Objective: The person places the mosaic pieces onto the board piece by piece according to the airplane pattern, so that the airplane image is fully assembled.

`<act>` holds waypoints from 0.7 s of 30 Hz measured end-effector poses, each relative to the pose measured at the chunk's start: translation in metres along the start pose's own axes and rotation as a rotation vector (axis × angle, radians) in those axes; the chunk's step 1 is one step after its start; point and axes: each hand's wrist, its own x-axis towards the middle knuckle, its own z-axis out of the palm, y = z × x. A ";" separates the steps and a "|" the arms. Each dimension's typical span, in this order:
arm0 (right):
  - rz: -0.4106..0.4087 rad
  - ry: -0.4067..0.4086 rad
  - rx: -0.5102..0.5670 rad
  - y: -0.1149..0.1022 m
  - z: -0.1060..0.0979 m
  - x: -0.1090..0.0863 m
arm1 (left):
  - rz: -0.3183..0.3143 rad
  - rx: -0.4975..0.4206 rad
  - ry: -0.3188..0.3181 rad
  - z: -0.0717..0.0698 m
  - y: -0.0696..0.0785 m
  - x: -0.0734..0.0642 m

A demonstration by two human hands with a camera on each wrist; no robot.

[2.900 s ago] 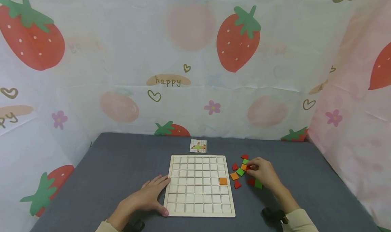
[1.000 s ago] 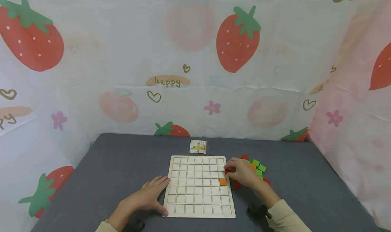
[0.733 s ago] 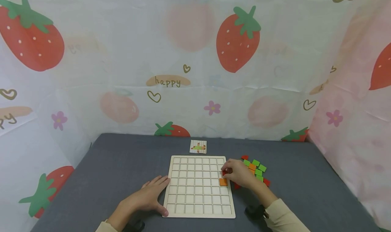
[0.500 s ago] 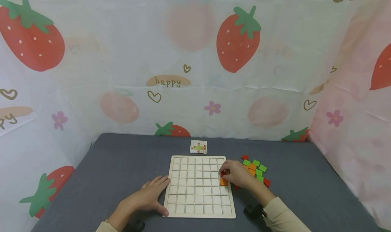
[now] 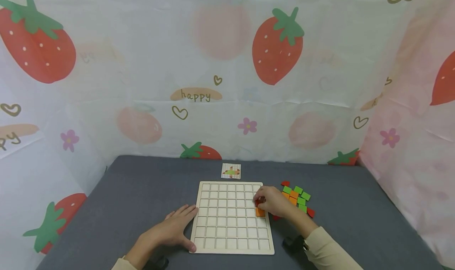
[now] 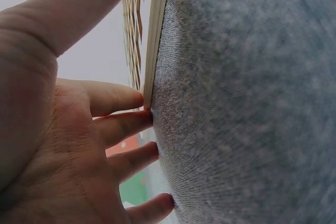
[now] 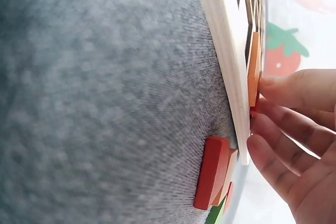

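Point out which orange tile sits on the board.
The orange tile in the rightmost column, just on the near side of the red tile the right hand pinches. The other orange tiles lie off the board, on the grey cloth.

Makeshift tabletop booth, type of building unclear | Pale cloth printed with strawberries, hearts and the word "happy" walls the upper frame and both sides | Gray-topped table spans the lower frame

Plain pale beige sleeves, black wrist cams, bare hands
Same light fabric on both sides; cams look chunky but too dark to make out details tbh.
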 end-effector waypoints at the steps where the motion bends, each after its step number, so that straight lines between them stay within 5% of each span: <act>1: -0.002 0.002 -0.002 0.000 0.000 0.000 | 0.001 -0.002 -0.001 0.000 0.000 0.000; 21: -0.010 0.035 0.058 0.001 0.001 -0.002 | -0.009 0.007 -0.001 0.001 -0.001 0.002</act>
